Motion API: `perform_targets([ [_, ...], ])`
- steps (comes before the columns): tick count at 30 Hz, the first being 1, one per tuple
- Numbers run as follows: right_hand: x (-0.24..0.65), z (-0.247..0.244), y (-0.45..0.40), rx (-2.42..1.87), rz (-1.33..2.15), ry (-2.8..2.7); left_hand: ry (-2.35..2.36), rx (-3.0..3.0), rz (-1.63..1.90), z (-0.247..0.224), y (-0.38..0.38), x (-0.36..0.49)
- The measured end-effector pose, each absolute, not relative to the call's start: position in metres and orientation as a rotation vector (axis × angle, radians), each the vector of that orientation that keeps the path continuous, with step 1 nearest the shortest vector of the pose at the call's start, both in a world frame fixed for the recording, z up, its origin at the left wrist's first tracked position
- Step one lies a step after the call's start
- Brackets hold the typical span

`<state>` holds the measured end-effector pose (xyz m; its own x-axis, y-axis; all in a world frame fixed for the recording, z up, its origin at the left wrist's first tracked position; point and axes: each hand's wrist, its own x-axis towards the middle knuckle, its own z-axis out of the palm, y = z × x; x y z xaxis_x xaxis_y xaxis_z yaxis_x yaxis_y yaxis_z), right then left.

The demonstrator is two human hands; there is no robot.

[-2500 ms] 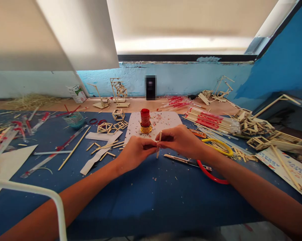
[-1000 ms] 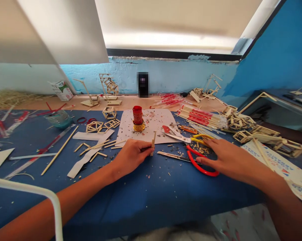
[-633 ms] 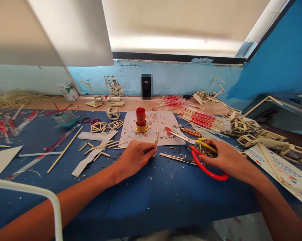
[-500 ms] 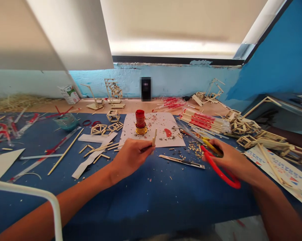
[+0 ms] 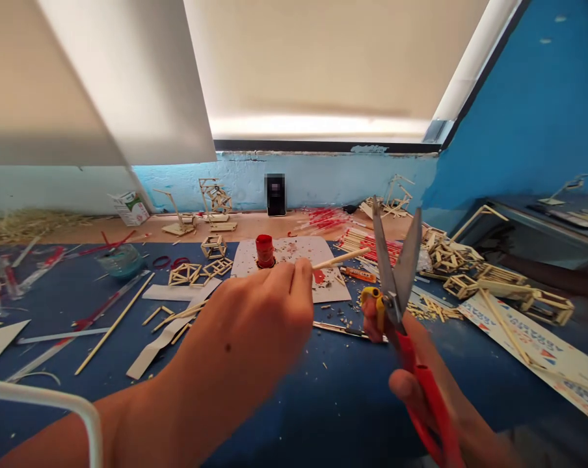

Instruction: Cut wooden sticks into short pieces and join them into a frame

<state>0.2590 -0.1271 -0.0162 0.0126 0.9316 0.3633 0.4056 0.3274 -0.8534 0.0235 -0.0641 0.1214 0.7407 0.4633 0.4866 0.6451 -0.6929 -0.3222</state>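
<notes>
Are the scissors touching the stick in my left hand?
Apart: the head view shows a narrow gap between the stick tip and the open scissors.

Scissors: grey-bladed, handles red and yellow. Left of scissors: tan stick, red cylinder, pale board flecked dark and red. Right: white sheet, red-and-blue print.

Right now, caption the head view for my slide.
The left hand grips a pale stick; the right hand holds open scissors above the littered blue table.
</notes>
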Motion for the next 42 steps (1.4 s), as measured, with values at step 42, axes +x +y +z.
perform_targets([
  [42,0.211,0.016,-0.115,-1.402,0.739,-1.778,-0.888,-2.178,-0.403,0.101,-0.081,0.027],
])
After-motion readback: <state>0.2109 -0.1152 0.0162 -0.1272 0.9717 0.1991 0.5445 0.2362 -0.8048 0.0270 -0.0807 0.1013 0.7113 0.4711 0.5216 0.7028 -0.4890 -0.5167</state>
